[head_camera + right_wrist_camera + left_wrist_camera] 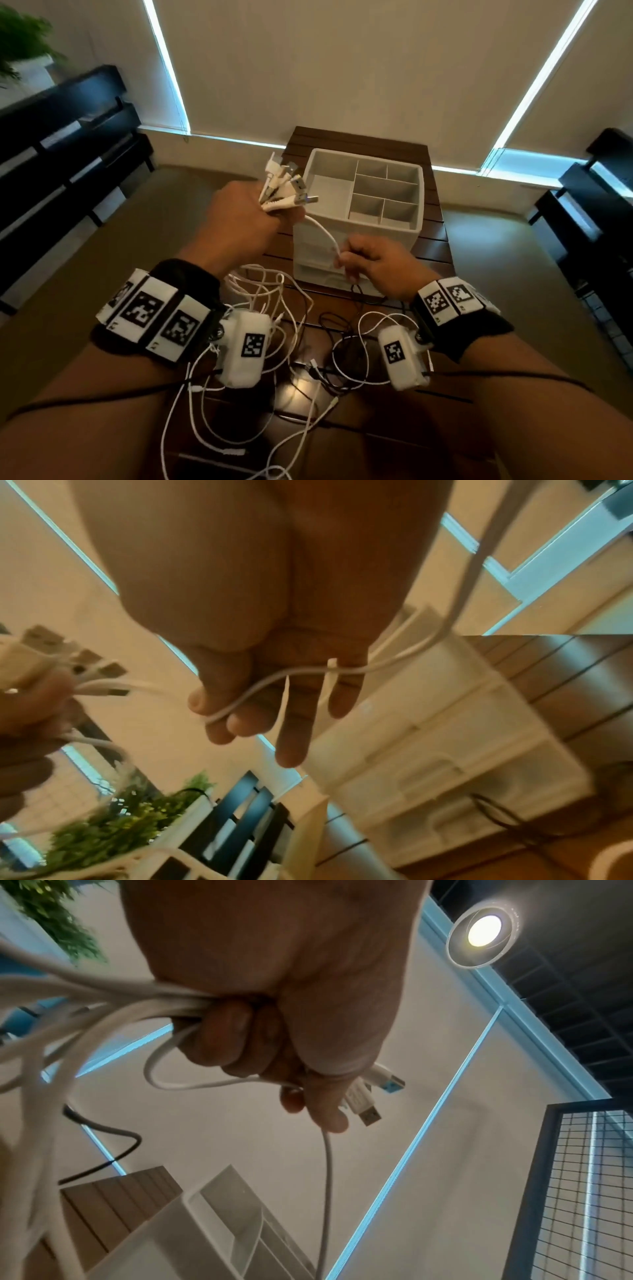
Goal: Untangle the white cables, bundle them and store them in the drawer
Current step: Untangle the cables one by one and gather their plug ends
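White cables (260, 308), plugs fisted in the left hand (239, 219), may knot if the right hand (380, 263), pinching one strand mid-frame, pulls hard.

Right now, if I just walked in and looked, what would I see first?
Probably the left hand raised over the wooden table, gripping a fan of white USB plugs. Next, one white cable running from that fist to the right hand, which pinches it in front of the white drawer organizer. Below, loose white and black cables tangle on the table.
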Demonstrator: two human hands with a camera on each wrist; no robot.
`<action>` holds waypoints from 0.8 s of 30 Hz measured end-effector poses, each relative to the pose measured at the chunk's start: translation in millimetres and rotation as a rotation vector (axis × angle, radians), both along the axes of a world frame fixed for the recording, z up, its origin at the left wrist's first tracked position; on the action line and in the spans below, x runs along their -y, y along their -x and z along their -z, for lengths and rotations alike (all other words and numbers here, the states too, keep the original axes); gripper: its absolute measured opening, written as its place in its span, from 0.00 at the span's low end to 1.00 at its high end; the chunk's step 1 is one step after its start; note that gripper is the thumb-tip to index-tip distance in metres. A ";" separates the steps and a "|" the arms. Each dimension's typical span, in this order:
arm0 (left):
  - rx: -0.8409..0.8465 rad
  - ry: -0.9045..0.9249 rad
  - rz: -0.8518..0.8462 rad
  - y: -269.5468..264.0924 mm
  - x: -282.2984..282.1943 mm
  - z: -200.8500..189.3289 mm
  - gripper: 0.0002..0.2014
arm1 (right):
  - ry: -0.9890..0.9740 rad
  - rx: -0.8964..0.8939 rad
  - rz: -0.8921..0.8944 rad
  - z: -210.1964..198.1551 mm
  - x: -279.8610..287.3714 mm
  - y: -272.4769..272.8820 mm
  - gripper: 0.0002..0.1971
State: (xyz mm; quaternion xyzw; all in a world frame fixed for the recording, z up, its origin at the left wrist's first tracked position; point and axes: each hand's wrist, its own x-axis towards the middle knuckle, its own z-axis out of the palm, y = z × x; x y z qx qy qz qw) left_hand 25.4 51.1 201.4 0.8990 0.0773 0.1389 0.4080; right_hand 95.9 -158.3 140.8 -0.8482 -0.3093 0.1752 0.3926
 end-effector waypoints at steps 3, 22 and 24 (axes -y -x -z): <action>-0.033 0.028 -0.001 4.6 -9.4 0.0 0.07 | 0.004 -0.135 -0.003 17.0 23.1 11.7 0.10; -0.169 -0.009 -0.168 -6.7 -45.7 12.3 0.09 | 0.476 -0.369 -0.346 145.8 36.6 133.5 0.21; -0.266 0.090 -0.127 -4.6 -39.0 16.3 0.13 | 0.488 -0.340 -0.254 146.0 41.0 126.7 0.16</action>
